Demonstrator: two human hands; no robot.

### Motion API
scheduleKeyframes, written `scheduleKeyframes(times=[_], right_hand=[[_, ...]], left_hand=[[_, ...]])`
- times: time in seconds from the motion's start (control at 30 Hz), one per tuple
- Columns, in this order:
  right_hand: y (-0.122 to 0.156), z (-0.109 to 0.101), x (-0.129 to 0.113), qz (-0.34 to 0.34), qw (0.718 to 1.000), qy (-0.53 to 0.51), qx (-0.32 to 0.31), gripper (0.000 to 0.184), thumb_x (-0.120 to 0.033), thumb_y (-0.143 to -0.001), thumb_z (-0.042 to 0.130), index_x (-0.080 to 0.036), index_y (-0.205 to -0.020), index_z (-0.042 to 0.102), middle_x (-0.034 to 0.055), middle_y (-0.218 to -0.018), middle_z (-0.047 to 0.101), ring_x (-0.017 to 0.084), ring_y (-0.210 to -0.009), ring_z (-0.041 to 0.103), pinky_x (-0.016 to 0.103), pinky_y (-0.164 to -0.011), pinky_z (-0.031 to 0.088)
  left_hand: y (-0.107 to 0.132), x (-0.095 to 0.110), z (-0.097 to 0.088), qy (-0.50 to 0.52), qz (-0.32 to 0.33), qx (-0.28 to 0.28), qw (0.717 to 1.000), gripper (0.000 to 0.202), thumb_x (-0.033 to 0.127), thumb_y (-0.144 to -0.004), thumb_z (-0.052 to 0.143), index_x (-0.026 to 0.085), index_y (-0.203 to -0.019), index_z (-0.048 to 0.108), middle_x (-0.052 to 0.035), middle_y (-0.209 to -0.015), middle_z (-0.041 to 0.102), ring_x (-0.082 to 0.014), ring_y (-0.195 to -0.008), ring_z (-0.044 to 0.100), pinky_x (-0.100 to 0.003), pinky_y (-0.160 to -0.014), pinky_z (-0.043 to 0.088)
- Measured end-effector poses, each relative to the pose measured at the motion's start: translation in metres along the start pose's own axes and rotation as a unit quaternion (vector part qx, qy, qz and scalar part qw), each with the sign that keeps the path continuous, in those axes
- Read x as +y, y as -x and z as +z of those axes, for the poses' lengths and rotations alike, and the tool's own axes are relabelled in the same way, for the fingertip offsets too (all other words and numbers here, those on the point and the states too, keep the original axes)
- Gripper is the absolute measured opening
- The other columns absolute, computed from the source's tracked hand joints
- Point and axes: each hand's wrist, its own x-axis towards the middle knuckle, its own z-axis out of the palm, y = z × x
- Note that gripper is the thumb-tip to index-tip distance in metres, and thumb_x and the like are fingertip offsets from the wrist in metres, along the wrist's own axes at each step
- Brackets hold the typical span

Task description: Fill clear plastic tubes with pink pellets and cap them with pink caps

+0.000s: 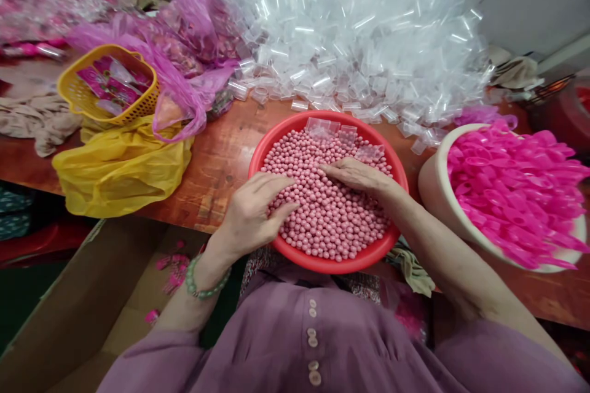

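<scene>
Small round pink beads fill a red plastic basin at the front edge of the table. My left hand is at the basin's left side, thumb and fingers apart, fingertips at the beads and nothing visible between them. From the right, my right hand reaches over the beads with its fingers stretched out; the tips dip among them and are partly hidden. Behind my hands, a few clear plastic tube pieces lie on the beads near the basin's far rim.
Clear plastic tubes are heaped behind the basin. To the right stands a white tub of bright pink plastic pieces. A yellow basket, yellow bag and purple bag sit left. An open cardboard box is below.
</scene>
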Motion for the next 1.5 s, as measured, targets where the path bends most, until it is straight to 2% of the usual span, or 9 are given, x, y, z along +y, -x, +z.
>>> scheduleKeyframes(times=[0.2, 0.4, 0.57, 0.73, 0.93, 1.1, 1.2, 1.33, 1.5], right_hand=[[-0.019, 0.013, 0.021, -0.076, 0.987, -0.115, 0.081, 0.037, -0.046, -0.098, 0.044, -0.032, -0.108, 0.077, -0.0002, -0.109, 0.078, 0.018, -0.105, 0.069, 0.038, -0.099, 0.053], [-0.027, 0.026, 0.014, -0.052, 0.978, -0.19, 0.072, 0.046, -0.05, -0.104, 0.034, -0.033, -0.116, 0.075, 0.001, -0.118, 0.077, 0.017, -0.104, 0.072, 0.041, -0.099, 0.055], [-0.022, 0.021, 0.011, -0.054, 0.97, -0.224, 0.083, 0.048, -0.042, -0.105, 0.031, -0.028, -0.115, 0.075, 0.0018, -0.106, 0.079, 0.018, -0.098, 0.071, 0.037, -0.094, 0.056], [-0.011, 0.011, 0.004, -0.036, 0.982, -0.164, 0.083, 0.048, -0.043, -0.103, 0.034, -0.022, -0.097, 0.077, 0.0015, -0.085, 0.076, 0.019, -0.084, 0.068, 0.035, -0.084, 0.056], [0.007, 0.01, -0.009, -0.031, 0.95, -0.312, 0.005, 0.06, -0.061, -0.102, 0.024, -0.025, -0.1, 0.071, 0.0038, -0.083, 0.074, 0.018, -0.065, 0.065, 0.034, -0.063, 0.056], [0.017, 0.002, -0.012, -0.1, 0.965, -0.207, 0.128, 0.05, -0.06, -0.099, 0.037, -0.022, -0.092, 0.068, 0.0043, -0.087, 0.069, 0.019, -0.079, 0.062, 0.034, -0.074, 0.052], [0.025, 0.0, -0.016, -0.097, 0.964, -0.167, 0.183, 0.05, -0.06, -0.099, 0.041, -0.019, -0.083, 0.065, 0.0032, -0.08, 0.064, 0.019, -0.078, 0.059, 0.034, -0.076, 0.049], [0.034, 0.004, -0.024, -0.173, 0.938, -0.235, 0.187, 0.036, -0.051, -0.097, 0.054, -0.021, -0.104, 0.071, 0.0044, -0.095, 0.068, 0.018, -0.083, 0.061, 0.032, -0.077, 0.05], [0.028, 0.013, -0.026, -0.258, 0.912, -0.195, 0.253, 0.024, -0.036, -0.091, 0.069, -0.027, -0.113, 0.074, 0.0035, -0.096, 0.066, 0.018, -0.088, 0.059, 0.033, -0.083, 0.049]], left_hand=[[-0.042, -0.015, 0.04, -0.019, 0.049, -0.128, 0.99, 0.033, 0.028, -0.088, 0.069, 0.013, -0.117, 0.063, -0.0148, -0.118, 0.069, -0.0279, -0.113, 0.062, -0.049, -0.1, 0.051], [-0.058, -0.019, 0.053, -0.048, 0.03, -0.199, 0.978, 0.033, 0.037, -0.091, 0.065, 0.01, -0.108, 0.065, -0.0158, -0.109, 0.068, -0.0296, -0.107, 0.06, -0.047, -0.098, 0.048], [-0.067, -0.02, 0.062, -0.008, 0.015, -0.183, 0.983, 0.033, 0.034, -0.084, 0.073, 0.013, -0.107, 0.061, -0.0131, -0.11, 0.065, -0.0272, -0.104, 0.058, -0.043, -0.095, 0.047], [-0.071, -0.022, 0.069, 0.077, 0.009, -0.168, 0.983, 0.02, 0.029, -0.084, 0.07, 0.018, -0.088, 0.053, -0.0049, -0.089, 0.061, -0.0193, -0.083, 0.054, -0.033, -0.078, 0.045], [-0.068, -0.02, 0.065, 0.162, -0.029, -0.128, 0.978, 0.01, 0.022, -0.086, 0.063, 0.018, -0.086, 0.054, -0.0025, -0.083, 0.064, -0.0151, -0.077, 0.059, -0.028, -0.072, 0.045], [-0.068, -0.019, 0.054, 0.219, -0.059, -0.068, 0.972, 0.013, 0.023, -0.09, 0.061, 0.016, -0.099, 0.058, -0.0042, -0.092, 0.069, -0.0136, -0.08, 0.065, -0.026, -0.074, 0.05], [-0.063, -0.019, 0.048, 0.217, -0.053, -0.076, 0.972, 0.027, 0.022, -0.089, 0.06, 0.016, -0.114, 0.056, -0.0067, -0.103, 0.07, -0.0146, -0.084, 0.067, -0.027, -0.077, 0.052], [-0.057, -0.019, 0.045, 0.183, -0.057, -0.104, 0.976, 0.066, 0.016, -0.082, 0.065, 0.017, -0.143, 0.04, -0.0111, -0.117, 0.069, -0.0194, -0.097, 0.069, -0.033, -0.087, 0.054], [-0.055, -0.016, 0.045, 0.209, -0.064, -0.118, 0.969, 0.083, 0.014, -0.081, 0.063, 0.017, -0.156, 0.026, -0.0133, -0.121, 0.069, -0.0224, -0.1, 0.07, -0.037, -0.092, 0.054]])
